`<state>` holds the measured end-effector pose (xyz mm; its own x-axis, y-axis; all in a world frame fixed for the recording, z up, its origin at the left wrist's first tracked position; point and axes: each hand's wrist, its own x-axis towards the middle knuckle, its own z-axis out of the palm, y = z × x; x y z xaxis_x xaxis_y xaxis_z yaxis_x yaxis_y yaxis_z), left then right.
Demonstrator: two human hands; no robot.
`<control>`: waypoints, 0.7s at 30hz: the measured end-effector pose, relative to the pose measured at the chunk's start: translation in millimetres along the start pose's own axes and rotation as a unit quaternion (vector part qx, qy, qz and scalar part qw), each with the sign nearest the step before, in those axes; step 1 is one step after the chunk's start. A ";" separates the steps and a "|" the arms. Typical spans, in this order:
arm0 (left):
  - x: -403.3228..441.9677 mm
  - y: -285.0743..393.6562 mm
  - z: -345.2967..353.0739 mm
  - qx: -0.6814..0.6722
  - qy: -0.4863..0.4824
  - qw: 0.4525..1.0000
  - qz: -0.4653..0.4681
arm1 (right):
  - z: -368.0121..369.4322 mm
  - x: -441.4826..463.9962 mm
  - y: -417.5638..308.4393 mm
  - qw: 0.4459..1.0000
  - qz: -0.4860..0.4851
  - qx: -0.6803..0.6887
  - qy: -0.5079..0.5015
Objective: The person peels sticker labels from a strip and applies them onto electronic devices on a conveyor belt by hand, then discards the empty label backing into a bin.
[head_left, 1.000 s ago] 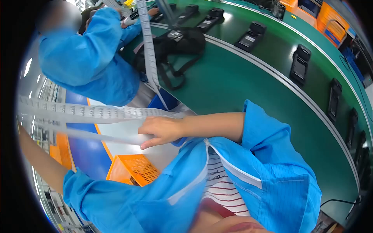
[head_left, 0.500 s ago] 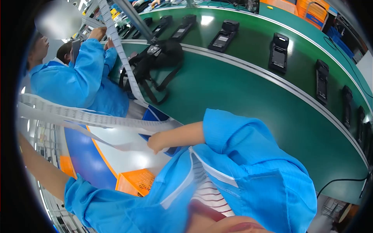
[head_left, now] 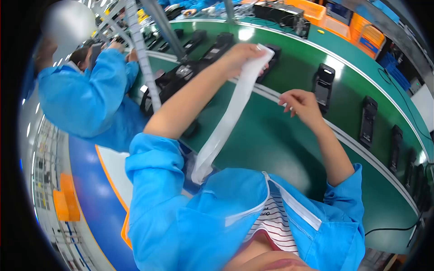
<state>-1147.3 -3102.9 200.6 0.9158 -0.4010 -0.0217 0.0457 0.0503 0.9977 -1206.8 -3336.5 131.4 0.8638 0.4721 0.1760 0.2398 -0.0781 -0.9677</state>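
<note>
My left hand (head_left: pixel 246 58) reaches across to the rail of the green bench, fingers closed on the upper end of a white strip of labels (head_left: pixel 233 106). The strip hangs from it towards my chest; its lower end lies near the bench edge. Just behind the fingers is a black handheld terminal (head_left: pixel 272 56), partly covered by hand and strip. To the right, my right hand (head_left: pixel 302 106) hovers above the bench, fingers bent and somewhat apart, with nothing visible in them. Another black handheld terminal (head_left: pixel 323 86) lies close beyond it.
More black terminals (head_left: pixel 368 119) line the green surface behind the metal rail (head_left: pixel 357 142). A dark strapped bundle (head_left: pixel 181 74) sits left of my left arm. A co-worker in a blue jacket (head_left: pixel 86 95) stands at left. Orange bins (head_left: pixel 364 34) are at the far right.
My left hand has come from the far left to the terminal row, bringing the label strip. My right hand has let go of the strip and moved right, over the bench.
</note>
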 end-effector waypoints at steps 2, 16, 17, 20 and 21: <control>33.0 -16.7 27.0 -0.022 -0.039 0.999 -0.028 | -33.5 -2.6 7.1 0.994 -0.023 0.034 0.097; 61.6 -116.7 102.5 0.125 -0.231 0.965 0.013 | -84.6 4.0 62.9 0.980 0.128 0.117 0.103; 64.2 -121.0 101.4 0.125 -0.238 0.963 0.009 | -87.5 5.9 67.6 0.976 0.149 0.114 0.110; 67.6 -129.8 100.5 0.086 -0.223 0.969 -0.059 | -99.1 9.5 79.7 0.966 0.199 0.117 0.119; 68.1 -134.4 100.2 0.086 -0.213 0.972 -0.051 | -102.9 9.7 83.3 0.963 0.208 0.125 0.114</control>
<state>-1131.1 -3228.6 71.4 0.6602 -0.7400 -0.1284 0.0265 -0.1479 0.9886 -1132.8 -3428.8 71.1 0.9435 0.2388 -0.2298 -0.2387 0.0084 -0.9711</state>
